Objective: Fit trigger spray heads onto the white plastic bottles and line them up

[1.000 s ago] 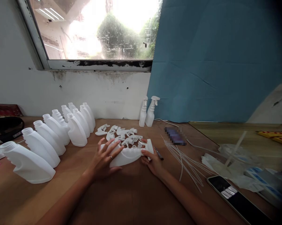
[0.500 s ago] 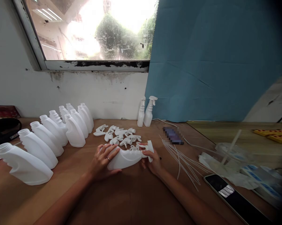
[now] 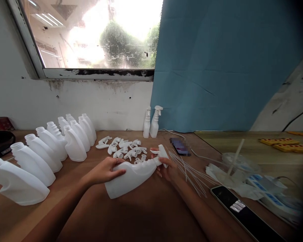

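A white spray bottle (image 3: 131,178) lies tilted between my hands, its base toward the lower left. My left hand (image 3: 108,170) grips the upper side of its body, thumb across the front. At the bottle's neck, my right hand (image 3: 168,166) is closed around a white trigger sprayer head (image 3: 163,154); the fingers partly hide where head and neck meet. Just beyond the bottle lie several loose trigger heads (image 3: 126,144) in a pile, with small white rings (image 3: 140,158) beside them.
Several open white bottles (image 3: 76,144) stand in rows at left. Two bottles with sprayers (image 3: 154,122) stand by the wall. Right of my hands are thin white tubes (image 3: 189,171), a phone (image 3: 180,146), a larger black phone (image 3: 242,211), a plastic cup (image 3: 238,163) and a power strip (image 3: 269,195).
The bottle has tipped, its base swinging down toward me and its head end rising slightly. My left hand has shifted its grip on the body; my right hand stays at the sprayer head.
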Tool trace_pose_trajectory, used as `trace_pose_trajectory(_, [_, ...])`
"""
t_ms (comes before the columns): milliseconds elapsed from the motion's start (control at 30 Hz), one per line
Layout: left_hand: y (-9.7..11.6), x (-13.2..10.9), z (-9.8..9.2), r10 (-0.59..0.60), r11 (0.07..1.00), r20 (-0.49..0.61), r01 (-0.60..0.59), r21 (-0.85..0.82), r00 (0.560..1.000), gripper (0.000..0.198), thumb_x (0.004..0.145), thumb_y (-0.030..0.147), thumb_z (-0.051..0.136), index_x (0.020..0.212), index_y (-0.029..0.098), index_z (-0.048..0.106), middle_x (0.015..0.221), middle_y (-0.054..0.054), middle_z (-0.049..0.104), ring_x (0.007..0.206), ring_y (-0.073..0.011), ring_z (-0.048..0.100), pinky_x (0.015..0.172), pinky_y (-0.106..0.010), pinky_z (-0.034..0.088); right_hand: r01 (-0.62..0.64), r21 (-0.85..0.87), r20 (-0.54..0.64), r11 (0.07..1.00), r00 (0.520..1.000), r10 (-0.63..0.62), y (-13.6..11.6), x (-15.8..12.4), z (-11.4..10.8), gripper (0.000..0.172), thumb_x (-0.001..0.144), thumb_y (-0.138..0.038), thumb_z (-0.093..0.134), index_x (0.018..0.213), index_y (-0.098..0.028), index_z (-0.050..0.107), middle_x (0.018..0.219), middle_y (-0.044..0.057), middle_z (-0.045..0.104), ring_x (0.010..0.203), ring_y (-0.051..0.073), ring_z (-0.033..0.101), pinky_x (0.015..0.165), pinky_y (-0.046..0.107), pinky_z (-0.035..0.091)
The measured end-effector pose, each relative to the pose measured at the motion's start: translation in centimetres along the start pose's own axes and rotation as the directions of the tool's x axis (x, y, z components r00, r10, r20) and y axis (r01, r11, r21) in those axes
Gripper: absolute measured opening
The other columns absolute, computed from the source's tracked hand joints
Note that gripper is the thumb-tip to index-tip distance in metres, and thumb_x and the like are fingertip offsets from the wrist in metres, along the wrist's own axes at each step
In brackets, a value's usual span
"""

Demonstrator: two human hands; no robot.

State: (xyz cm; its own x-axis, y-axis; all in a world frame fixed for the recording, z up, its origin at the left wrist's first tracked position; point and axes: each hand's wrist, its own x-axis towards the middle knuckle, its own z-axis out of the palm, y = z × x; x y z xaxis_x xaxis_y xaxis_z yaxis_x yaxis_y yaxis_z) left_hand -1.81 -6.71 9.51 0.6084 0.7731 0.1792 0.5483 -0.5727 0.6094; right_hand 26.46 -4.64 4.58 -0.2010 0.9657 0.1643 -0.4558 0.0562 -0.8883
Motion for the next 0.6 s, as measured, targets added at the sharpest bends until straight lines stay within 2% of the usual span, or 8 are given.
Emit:
trace_pose_trajectory(33, [-0.2,0.8,-0.4,-0.023,0.995,-0.010,0.022,-0.097,1.000,0.039,0.086,0.046,0.052,0.114,0.021,0.062,0.100,-0.003,0.068,0.087,-0.0216,0.063,0.070,-0.026,0.048,0.030,-0.007,-0.004,1.000,1.000,-0.030,-0.4,0.2,-0.2,0.044,0.072,-0.048,0.056,0.106,-0.020,0.060,0.084,0.005,0.059,0.047,0.011,0.045,0.033,0.023,0.037])
trace_pose_trajectory(100, [-1.3,2.9,-1.0,-0.104,0.961,-0.192,0.049,-0.273,0.976,0.044,0.081,0.048,0.059,0.112,0.019,0.062,0.106,-0.005,0.067,0.093,-0.0232,0.062,0.073,-0.026,0.049,0.095,-0.052,-0.041,0.994,0.994,-0.097,-0.8,0.8,-0.7,0.048,0.079,-0.059,0.044,0.106,-0.023,0.060,0.091,0.007,0.060,0.057,0.015,0.053,0.044,0.028,0.045])
trace_pose_trajectory(200, [-3.9,7.7,-1.2,-0.256,0.874,-0.514,-0.031,-0.485,0.819,0.048,0.081,0.050,0.056,0.115,0.016,0.055,0.109,-0.008,0.065,0.096,-0.0222,0.062,0.076,-0.029,0.050,0.164,-0.305,-0.141,0.938,0.966,-0.215,0.0,1.9,-2.2,0.044,0.082,-0.058,0.046,0.102,-0.023,0.062,0.087,0.005,0.061,0.057,0.016,0.054,0.052,0.030,0.046])
trace_pose_trajectory(267, [-5.7,11.6,-0.9,-0.372,0.865,-0.641,0.001,-0.501,0.672,0.044,0.078,0.044,0.059,0.110,0.014,0.051,0.104,-0.009,0.065,0.091,-0.0188,0.063,0.075,-0.028,0.051,0.182,-0.612,-0.148,0.769,0.929,-0.338,1.2,2.2,-3.0,0.029,0.080,-0.045,0.057,0.091,-0.020,0.067,0.081,0.005,0.061,0.060,0.016,0.053,0.058,0.031,0.046])
trace_pose_trajectory(300, [-6.5,13.6,-0.6,-0.397,0.869,-0.661,0.030,-0.494,0.637,0.043,0.076,0.041,0.062,0.108,0.015,0.048,0.106,-0.010,0.063,0.091,-0.0180,0.063,0.074,-0.028,0.051,0.207,-0.738,-0.085,0.642,0.916,-0.393,2.0,2.2,-3.3,0.022,0.080,-0.038,0.058,0.089,-0.020,0.068,0.083,0.006,0.062,0.067,0.019,0.055,0.066,0.033,0.047])
trace_pose_trajectory(367, [-7.7,17.4,0.0,-0.444,0.870,-0.682,0.095,-0.484,0.581,0.041,0.075,0.035,0.062,0.105,0.014,0.043,0.106,-0.012,0.060,0.088,-0.0180,0.063,0.070,-0.029,0.051,0.296,-0.862,0.149,0.412,0.924,-0.353,3.3,2.0,-3.3,0.020,0.083,-0.024,0.054,0.098,-0.022,0.067,0.094,0.007,0.063,0.082,0.021,0.057,0.080,0.037,0.046])
trace_pose_trajectory(433, [-8.6,20.6,0.9,-0.475,0.870,-0.689,0.172,-0.463,0.547,0.041,0.072,0.031,0.065,0.101,0.014,0.042,0.101,-0.012,0.059,0.086,-0.0193,0.062,0.069,-0.031,0.050,0.372,-0.888,0.311,0.272,0.919,-0.243,4.2,1.5,-2.8,0.028,0.084,-0.017,0.051,0.108,-0.023,0.064,0.102,0.008,0.061,0.093,0.022,0.057,0.085,0.037,0.045])
trace_pose_trajectory(600, [-9.7,25.9,3.7,-0.474,0.880,-0.695,0.317,-0.354,0.540,0.038,0.065,0.024,0.071,0.091,0.016,0.044,0.087,-0.006,0.058,0.088,-0.0231,0.060,0.078,-0.034,0.046,0.402,-0.915,0.394,0.039,0.910,-0.131,4.7,0.8,-1.7,0.036,0.086,-0.019,0.053,0.122,-0.022,0.056,0.112,0.009,0.055,0.102,0.022,0.053,0.090,0.037,0.043])
